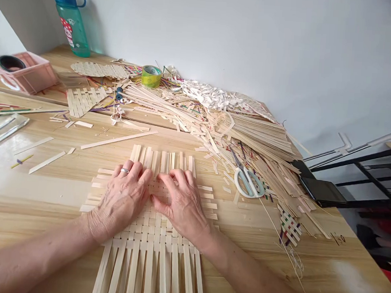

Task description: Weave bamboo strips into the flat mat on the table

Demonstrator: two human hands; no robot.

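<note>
**Woven bamboo-strip mat [149, 237] noted lying flat on the wooden bench [327, 272], directly under both hands.**

Left hand [119, 201], ringed, and right hand [182, 206] are found open, palms down, fingers spread on the weave, nothing gripped, fingertips just apart. Loose strips [259, 137] are heaped beyond; white-handled scissors [248, 182] are placed to the right.
</note>
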